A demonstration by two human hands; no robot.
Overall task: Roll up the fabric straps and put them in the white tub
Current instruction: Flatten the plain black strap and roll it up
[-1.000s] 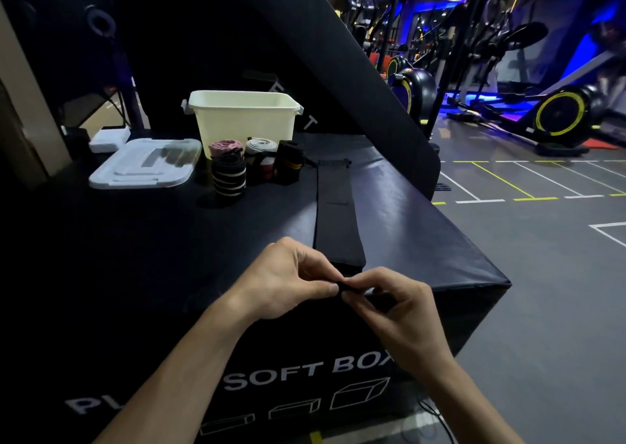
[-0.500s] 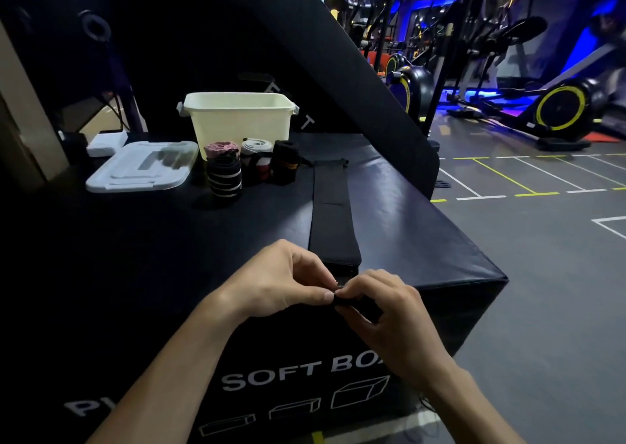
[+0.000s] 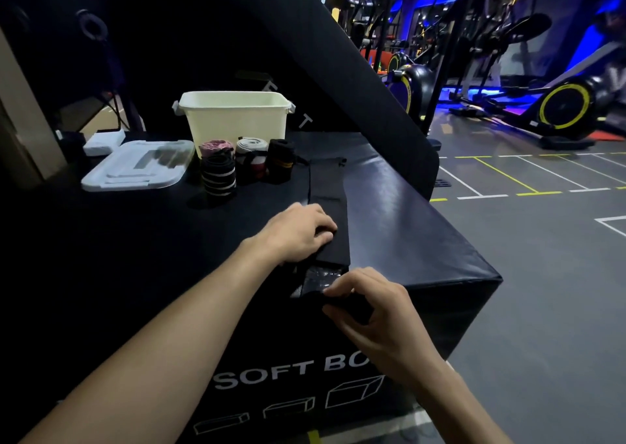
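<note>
Your long flat black fabric strap (image 3: pixel 327 206) lies on the black padded soft-box worktop (image 3: pixel 406 213), its long axis running from the near edge straight away towards the white plastic tub (image 3: pixel 233 118). Your right hand (image 3: pixel 369 304) is nearer the strap's near end at the box edge, its grip pinching that end, which looks like the start of the roll. Your left hand (image 3: pixel 298 232) rests on the strap slightly farther along towards the tub, fingers bent over its left edge. The roll must likely travel tubward.
</note>
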